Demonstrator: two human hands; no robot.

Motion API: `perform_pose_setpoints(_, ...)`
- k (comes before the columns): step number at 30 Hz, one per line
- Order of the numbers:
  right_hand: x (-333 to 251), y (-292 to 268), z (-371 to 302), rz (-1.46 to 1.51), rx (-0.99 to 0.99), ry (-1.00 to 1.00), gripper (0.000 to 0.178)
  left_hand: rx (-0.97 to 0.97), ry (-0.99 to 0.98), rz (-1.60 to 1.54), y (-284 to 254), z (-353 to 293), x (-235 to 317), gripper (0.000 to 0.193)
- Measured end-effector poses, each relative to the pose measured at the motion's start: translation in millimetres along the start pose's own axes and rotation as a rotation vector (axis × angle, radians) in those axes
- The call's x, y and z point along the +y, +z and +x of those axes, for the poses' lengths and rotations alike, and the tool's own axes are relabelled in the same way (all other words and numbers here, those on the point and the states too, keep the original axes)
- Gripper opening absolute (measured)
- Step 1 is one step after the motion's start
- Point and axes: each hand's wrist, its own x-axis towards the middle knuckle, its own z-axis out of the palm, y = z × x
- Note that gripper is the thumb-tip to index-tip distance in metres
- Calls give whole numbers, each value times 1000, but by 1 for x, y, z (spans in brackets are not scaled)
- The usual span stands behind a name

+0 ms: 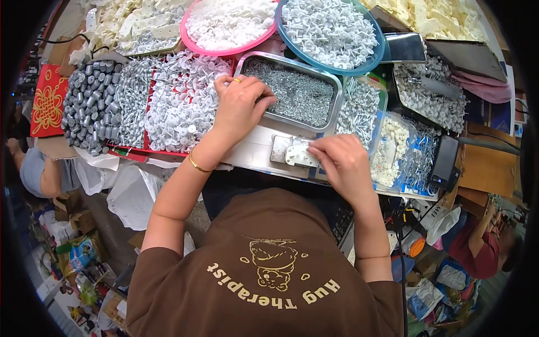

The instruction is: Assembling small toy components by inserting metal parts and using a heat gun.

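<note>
My left hand [240, 104] is over the left end of a metal tray [338, 104] full of tiny screws [297, 92]. Its thumb and fingertips are pinched together, and whatever is between them is too small to make out. At the table's front edge, my right hand [343, 164] grips the right end of a small white plastic plate [300, 156] with holes. That plate lies against a small metal block [279, 149] on the pale work surface.
Left of the tray are white capped pins [182, 123] and grey cylinders [92, 106]. Behind it stand a pink basin [190, 42] and a teal basin [379, 48] of white parts. Screws in a clear tub [359, 106], a phone [405, 48] and a black device [445, 163] sit right.
</note>
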Motion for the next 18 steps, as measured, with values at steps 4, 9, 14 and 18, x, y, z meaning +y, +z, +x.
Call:
perform_pose_setpoints(4,16,-11,27,-3,57,85,9,22,-30,-28,1,4,0,8)
perform_pose_setpoints(9,49,24,46,-164,-31,-36,14,29,35,13,1,5,0,5)
perform_pose_setpoints(14,52,29,46,-116,-54,3,13,41,35,32,-9,1,1,7)
perform_pose_setpoints(18,52,27,43,-34,-21,63,8,10,-18,-87,-11,-4,2,8)
